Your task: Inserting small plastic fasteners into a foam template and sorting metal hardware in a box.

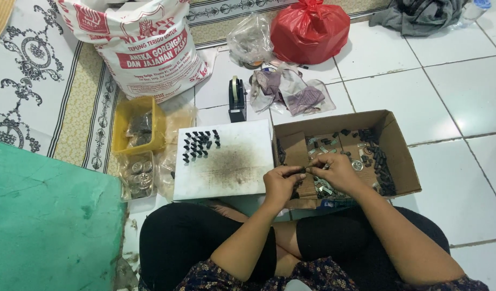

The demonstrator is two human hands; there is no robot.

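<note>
Head view: a person sat cross-legged on a white tiled floor, looking down at both hands.
Left hand (281, 182): fingers pinched on one end of a small dark part (303, 170), held over the near edge of a cardboard box (400, 156).
Right hand (338, 170): fingertips closed on the other end of the same part, just beside the left hand; the two hands met at it.
Small dark part: short, blackish, mostly hidden by the fingertips; its exact shape could not be told.
Cardboard box: open, brown, flaps up, holding loose black pieces and a few pale greenish ones scattered on its bottom.
White board (232, 167): flat, just left of the box, smudged grey in the middle.
Black pieces in rows (200, 144): stood upright at the board's far left corner, well apart from the hands.
Yellow tub (121, 129): left of the board, with clear bags of metal bits near it.
Tape dispenser (236, 97): black, beyond the board.
Red plastic bag (309, 29): knotted, at the far side.
Printed white sack (140, 48): lay on the patterned mat.
Green mat (48, 215): at the person's left.
</note>
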